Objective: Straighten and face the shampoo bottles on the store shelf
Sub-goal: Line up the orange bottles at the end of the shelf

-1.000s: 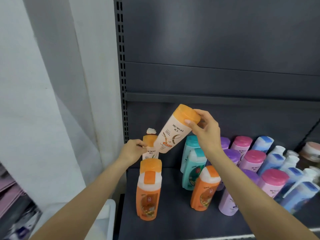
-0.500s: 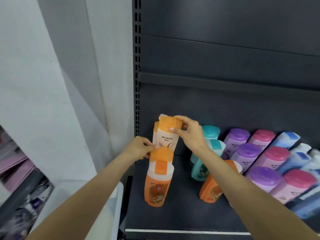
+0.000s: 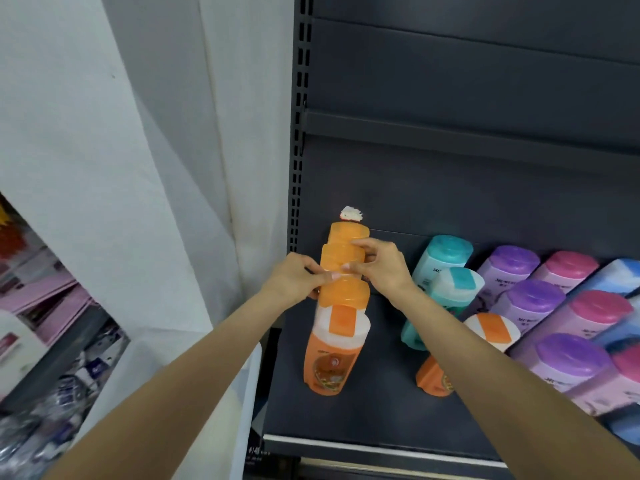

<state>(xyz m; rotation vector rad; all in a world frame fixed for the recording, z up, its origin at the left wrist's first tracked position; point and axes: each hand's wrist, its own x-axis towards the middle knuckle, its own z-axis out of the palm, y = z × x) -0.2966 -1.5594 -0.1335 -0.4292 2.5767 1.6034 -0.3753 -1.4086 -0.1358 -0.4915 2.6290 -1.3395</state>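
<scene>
Both hands on the orange column at the shelf's (image 3: pixel 346 403) left end. My right hand (image 3: pixel 382 268) pinches the middle orange-capped bottle (image 3: pixel 341 258), fingers curled over its cap; my left hand (image 3: pixel 294 280) pinches the same bottle low on its 9 o'clock side. It stands between the rear orange bottle (image 3: pixel 348 233) at 12 o'clock and the front orange bottle (image 3: pixel 334 341) at 6 o'clock, all three crowded. To seat it well, I judge: lower it straight, keep the base flat, twist the label forward, caps in one line. Risk: nudging the front bottle off line. A stray orange bottle (image 3: pixel 450 362) leans at 3 o'clock, beside teal bottles (image 3: pixel 446 271).
</scene>
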